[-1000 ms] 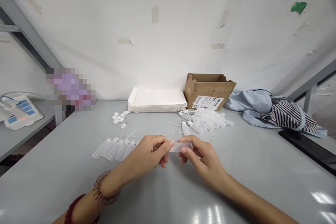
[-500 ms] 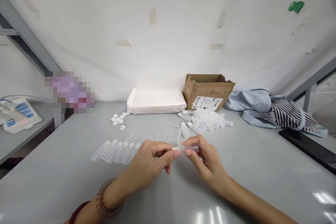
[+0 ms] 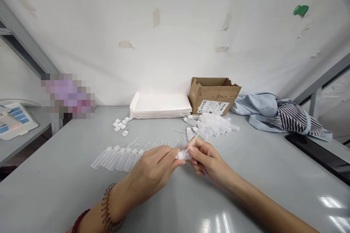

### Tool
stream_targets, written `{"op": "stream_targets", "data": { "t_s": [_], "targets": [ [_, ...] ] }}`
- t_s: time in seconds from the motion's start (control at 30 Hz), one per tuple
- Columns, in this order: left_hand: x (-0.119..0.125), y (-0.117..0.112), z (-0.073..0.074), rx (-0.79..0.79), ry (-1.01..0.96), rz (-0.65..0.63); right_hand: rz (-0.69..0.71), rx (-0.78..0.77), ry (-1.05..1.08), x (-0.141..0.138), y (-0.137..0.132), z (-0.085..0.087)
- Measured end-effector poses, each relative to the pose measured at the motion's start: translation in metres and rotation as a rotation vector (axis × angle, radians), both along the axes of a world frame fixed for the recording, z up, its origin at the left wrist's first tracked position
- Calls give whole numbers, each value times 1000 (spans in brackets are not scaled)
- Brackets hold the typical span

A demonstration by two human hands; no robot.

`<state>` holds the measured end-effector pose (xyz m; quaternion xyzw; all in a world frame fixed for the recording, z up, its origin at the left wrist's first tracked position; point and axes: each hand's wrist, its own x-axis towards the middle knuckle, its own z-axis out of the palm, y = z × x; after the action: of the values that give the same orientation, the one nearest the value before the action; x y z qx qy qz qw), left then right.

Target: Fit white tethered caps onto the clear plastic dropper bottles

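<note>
Between my two hands, above the table, is a small clear plastic squeeze bottle (image 3: 187, 156) lying roughly sideways. My left hand (image 3: 153, 167) pinches its white cap end (image 3: 180, 155). My right hand (image 3: 209, 158) is closed on the bottle's body, and a thin white strip sticks up by its fingertips; most of the body is hidden by the fingers. Left of my hands lies a row of similar bottles (image 3: 120, 158) with thin white strips at their tops, partly covered by my left hand. Behind my right hand is a loose pile of clear bottles (image 3: 212, 125).
Several small white caps (image 3: 117, 125) with thin pins lie at the back left. A stack of white envelopes (image 3: 161, 109) and an open cardboard box (image 3: 216, 96) stand against the wall. At right are bundled cloth (image 3: 259, 107) and a black flat object (image 3: 314, 154).
My right hand has shifted its fingers closer to the cap, covering more of the bottle. The thin strip now leans right at its fingertips. The view has turned slightly right.
</note>
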<state>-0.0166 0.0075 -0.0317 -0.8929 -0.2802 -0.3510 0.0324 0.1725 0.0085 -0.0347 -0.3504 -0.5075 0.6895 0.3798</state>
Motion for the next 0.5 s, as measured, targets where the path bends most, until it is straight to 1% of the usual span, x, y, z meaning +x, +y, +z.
{"op": "stream_targets", "data": {
  "t_s": [0.1,0.17,0.23,0.33,0.4,0.43,0.5],
  "targets": [
    [-5,8,0,-79,-25,-2,-16,120,-34,1,3,-2],
    [-10,15,1,-60,-97,-7,-49,174,-62,3,6,-1],
    [-16,23,3,-2,-173,53,-135,210,-94,7,10,1],
    [-34,38,7,68,-216,243,-330,303,-240,16,17,3],
    [-53,50,9,92,-176,407,-427,427,-412,24,22,1],
    [-64,56,9,85,-135,494,-457,499,-508,27,24,-1],
    [-89,67,9,7,24,683,-493,639,-705,34,29,-7]
  ]
}}
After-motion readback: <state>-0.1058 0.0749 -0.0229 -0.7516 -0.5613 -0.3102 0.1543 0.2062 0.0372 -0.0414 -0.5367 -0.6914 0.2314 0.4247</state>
